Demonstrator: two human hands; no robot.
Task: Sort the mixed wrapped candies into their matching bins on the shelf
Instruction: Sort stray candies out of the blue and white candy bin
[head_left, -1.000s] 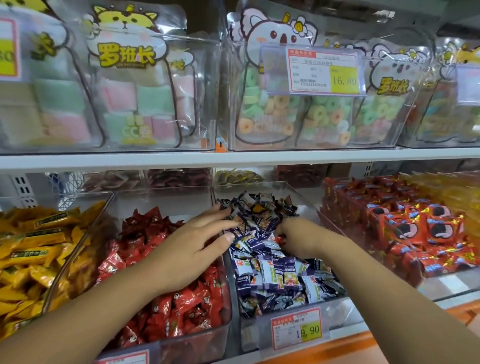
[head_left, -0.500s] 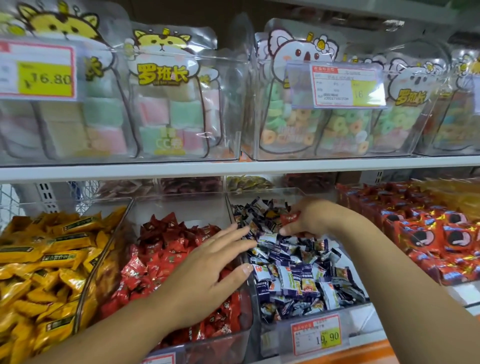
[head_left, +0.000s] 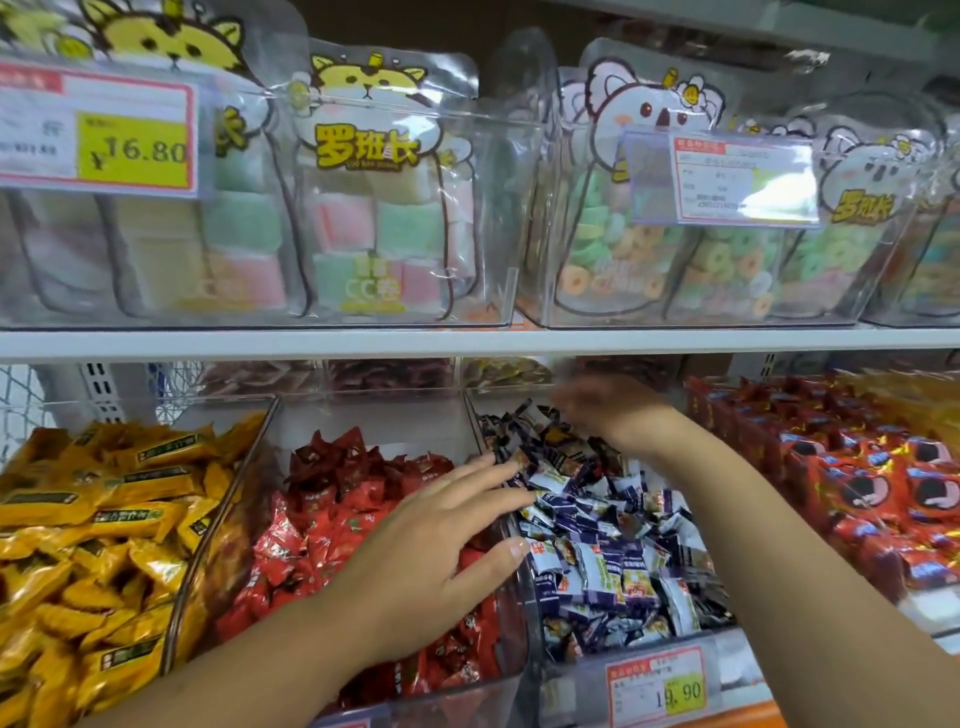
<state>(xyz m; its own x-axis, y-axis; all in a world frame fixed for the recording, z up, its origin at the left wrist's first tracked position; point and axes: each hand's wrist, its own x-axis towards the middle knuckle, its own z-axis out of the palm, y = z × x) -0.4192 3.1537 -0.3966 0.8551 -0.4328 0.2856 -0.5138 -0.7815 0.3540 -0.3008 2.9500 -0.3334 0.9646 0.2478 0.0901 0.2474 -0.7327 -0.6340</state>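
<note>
wrapped candies (head_left: 613, 561) in crinkled blue-and-white foil, small pillow shapes with pinched ends, fill the clear plastic bin (head_left: 571, 686) that carries a 19.90 price tag (head_left: 657, 688) on its front wall. left of that bin, a glossy heap of red candies (head_left: 322, 519) with sawtooth edges fills the next clear bin; further left lie yellow bars (head_left: 104, 519), long and flat. right of that bin sit red-orange packs (head_left: 883, 493), shiny and boxy. the left hand (head_left: 441, 551) is held flat over the wall between the red heap and that bin, fingers straight and spread, tips over the blue-and-white pile, holding nothing. the right hand (head_left: 608, 410) is at the back of that bin, a blur; whether it pinches anything cannot be told. above that bin runs a white shelf board (head_left: 467, 343)
</note>
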